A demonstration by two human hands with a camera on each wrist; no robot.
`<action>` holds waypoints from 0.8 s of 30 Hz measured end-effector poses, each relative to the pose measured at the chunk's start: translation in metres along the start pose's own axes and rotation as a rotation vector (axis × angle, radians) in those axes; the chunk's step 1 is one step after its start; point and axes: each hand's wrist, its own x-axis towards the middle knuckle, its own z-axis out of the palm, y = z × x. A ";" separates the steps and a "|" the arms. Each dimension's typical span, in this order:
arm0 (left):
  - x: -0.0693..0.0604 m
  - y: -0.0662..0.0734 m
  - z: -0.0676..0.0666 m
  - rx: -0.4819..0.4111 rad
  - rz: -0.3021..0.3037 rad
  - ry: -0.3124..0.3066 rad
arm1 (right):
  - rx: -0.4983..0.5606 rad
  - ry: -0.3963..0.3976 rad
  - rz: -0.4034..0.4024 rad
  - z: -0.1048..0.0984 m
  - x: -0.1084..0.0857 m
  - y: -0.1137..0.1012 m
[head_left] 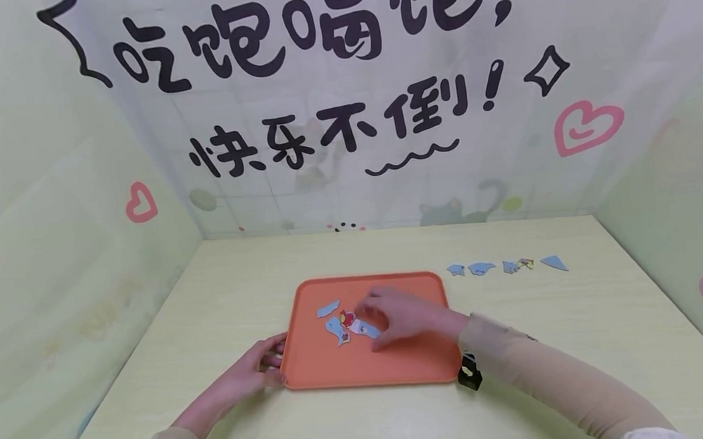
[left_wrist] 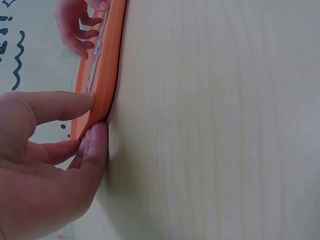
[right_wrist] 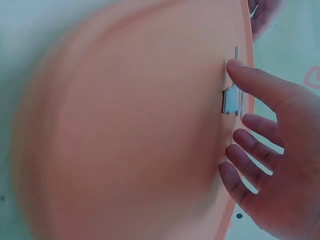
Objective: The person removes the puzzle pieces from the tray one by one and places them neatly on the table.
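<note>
Puzzle pieces [head_left: 348, 320], on orange tray [head_left: 321, 368], just beside right hand [head_left: 404, 314]

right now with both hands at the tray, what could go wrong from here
The right hand is close over the loose pieces on the tray, so a stray finger could nudge them out of place. The left hand grips the tray's left edge; a tug or lift might make the pieces slide. The black device at the right wrist appears near the tray's right corner and could bump it.
</note>
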 end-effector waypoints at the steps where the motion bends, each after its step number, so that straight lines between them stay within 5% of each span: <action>1: 0.000 0.000 0.000 0.000 -0.001 0.000 | 0.003 -0.006 -0.007 0.000 0.000 0.000; 24: -0.002 0.005 0.000 -0.002 0.002 0.005 | 0.167 -0.106 -0.052 -0.008 0.006 0.014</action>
